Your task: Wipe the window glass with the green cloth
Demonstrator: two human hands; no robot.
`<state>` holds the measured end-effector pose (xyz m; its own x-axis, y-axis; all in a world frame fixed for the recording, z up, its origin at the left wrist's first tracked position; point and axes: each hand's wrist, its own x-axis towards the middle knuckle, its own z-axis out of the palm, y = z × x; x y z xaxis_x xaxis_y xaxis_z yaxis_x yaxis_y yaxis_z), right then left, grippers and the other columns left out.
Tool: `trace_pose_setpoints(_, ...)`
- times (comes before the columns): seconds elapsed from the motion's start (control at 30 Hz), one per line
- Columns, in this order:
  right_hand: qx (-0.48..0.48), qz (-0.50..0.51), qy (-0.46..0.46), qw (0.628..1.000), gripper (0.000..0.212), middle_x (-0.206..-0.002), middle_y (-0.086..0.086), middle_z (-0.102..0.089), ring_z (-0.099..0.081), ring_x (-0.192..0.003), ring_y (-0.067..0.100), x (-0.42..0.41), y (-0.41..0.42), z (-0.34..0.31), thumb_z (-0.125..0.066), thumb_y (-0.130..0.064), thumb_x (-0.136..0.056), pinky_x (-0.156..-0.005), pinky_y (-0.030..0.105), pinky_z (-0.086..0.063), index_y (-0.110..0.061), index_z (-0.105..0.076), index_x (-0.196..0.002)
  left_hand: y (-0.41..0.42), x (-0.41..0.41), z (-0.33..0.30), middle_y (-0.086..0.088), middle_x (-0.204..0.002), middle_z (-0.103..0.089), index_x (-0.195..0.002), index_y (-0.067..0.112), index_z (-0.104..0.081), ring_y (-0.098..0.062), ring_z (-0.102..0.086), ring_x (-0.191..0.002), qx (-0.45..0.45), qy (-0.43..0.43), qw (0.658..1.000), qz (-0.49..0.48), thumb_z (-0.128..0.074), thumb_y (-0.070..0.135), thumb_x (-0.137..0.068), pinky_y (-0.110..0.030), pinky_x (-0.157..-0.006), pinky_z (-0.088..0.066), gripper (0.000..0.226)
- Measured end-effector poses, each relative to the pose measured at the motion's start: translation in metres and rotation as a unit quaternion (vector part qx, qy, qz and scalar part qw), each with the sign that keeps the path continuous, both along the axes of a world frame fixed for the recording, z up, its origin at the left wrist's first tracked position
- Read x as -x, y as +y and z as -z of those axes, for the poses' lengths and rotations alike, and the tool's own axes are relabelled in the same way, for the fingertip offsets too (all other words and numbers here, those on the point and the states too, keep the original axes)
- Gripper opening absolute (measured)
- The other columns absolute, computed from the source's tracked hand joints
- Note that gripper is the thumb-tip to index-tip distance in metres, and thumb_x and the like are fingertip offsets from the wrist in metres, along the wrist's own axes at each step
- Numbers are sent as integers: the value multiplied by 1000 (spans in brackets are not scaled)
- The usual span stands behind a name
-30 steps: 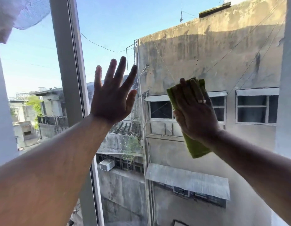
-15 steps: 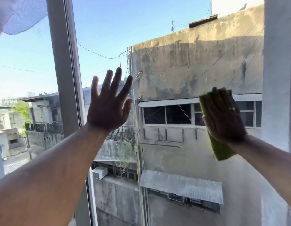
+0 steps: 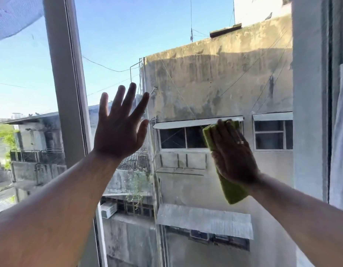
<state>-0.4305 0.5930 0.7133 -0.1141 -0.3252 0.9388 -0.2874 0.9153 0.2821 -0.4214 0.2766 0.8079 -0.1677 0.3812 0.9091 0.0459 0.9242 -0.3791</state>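
The window glass (image 3: 195,78) fills the middle of the view, with sky and a stained concrete building behind it. My right hand (image 3: 234,153) lies flat on the folded green cloth (image 3: 233,191) and presses it against the right part of the pane; cloth shows above my fingertips and below my wrist. A ring sits on one finger. My left hand (image 3: 120,126) is spread flat against the glass left of centre, fingers apart, holding nothing.
A grey vertical frame post (image 3: 66,83) bounds the pane on the left, with another pane beyond it. The right frame (image 3: 311,93) and a pale curtain (image 3: 340,141) stand close to my right hand. A light mesh cloth (image 3: 11,16) hangs at the top left.
My right hand slid the green cloth to the right across the glass and then back a little to the left. My left hand stayed pressed on the pane.
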Motion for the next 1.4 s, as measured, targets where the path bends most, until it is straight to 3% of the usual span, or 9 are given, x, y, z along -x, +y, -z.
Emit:
trace_pose_setpoints(0.13,120,-32,-7,992,62,-161,16,-28,-21,-152,37,-8,-55,10,-45,-23,-98,-119,62,-29,-14,-21,-154,2,2,1,-16,-169,-13,-161,23,-18,-36,-15,-156,0,0,1000,-8,-15,49,-103,-62,-123,-9,64)
trace_pose_setpoints(0.27,-277,-48,-26,959,50,-160,-3,-38,-30,-150,23,-13,-119,54,-29,-28,-104,-129,46,-6,-33,-34,-153,1,-2,1,-14,-169,-15,-161,23,-20,-34,-16,-156,-1,-4,1000,-10,-15,50,-104,-60,-124,-12,63)
trace_pose_setpoints(0.33,-342,-22,-4,940,50,-160,-4,-39,-33,-148,23,-9,-93,38,-28,-34,-104,-129,42,-4,-35,-36,-153,-1,-3,1,-14,-169,-15,-161,23,-20,-34,-17,-156,2,-6,1000,-4,-17,50,-104,-59,-124,-12,63)
trace_pose_setpoints(0.53,10,88,-13,996,65,-164,15,-27,-19,-154,37,9,24,-51,-42,-30,-96,-126,54,-16,-25,-22,-158,2,0,0,-15,-169,-17,-160,24,-22,-34,-19,-155,-6,13,1000,12,-20,47,-104,-60,-124,-13,61)
trace_pose_setpoints(0.67,146,45,-5,988,79,-167,10,-21,-15,-155,37,5,-49,-59,-43,-24,-82,-123,59,-22,-29,-20,-158,0,2,2,-14,-169,-17,-160,25,-22,-33,-18,-156,-7,14,1000,7,-14,47,-104,-60,-124,-14,61)
trace_pose_setpoints(0.8,-216,-9,-16,976,80,-163,-1,-30,-21,-153,28,-6,-142,25,-47,-33,-73,-127,54,-4,-32,-34,-153,0,-1,1,-13,-169,-18,-160,27,-22,-33,-18,-156,-4,1,1000,-5,-14,48,-103,-61,-124,-16,61)
trace_pose_setpoints(0.9,-360,-18,-52,931,71,-158,-7,-41,-34,-147,22,-15,-128,64,-52,-32,-81,-127,47,-17,-35,-39,-150,-1,-3,0,-13,-169,-16,-160,27,-21,-33,-16,-156,-7,-15,1000,-3,-13,49,-103,-60,-124,-14,62)
trace_pose_setpoints(1.2,82,41,-3,996,89,-167,8,-20,-15,-155,36,6,-59,-12,-52,-25,-79,-125,59,-16,-35,-10,-158,1,3,2,-14,-169,-18,-160,26,-22,-33,-17,-156,-11,10,1000,1,-22,47,-105,-61,-125,-13,59)
trace_pose_setpoints(1.4,-304,3,-50,951,88,-160,-5,-33,-29,-149,24,-11,-155,116,-58,-34,-70,-127,53,-13,-33,-31,-154,1,-2,1,-13,-169,-16,-161,26,-20,-32,-15,-157,-10,-15,1000,-3,-20,48,-105,-60,-125,-13,60)
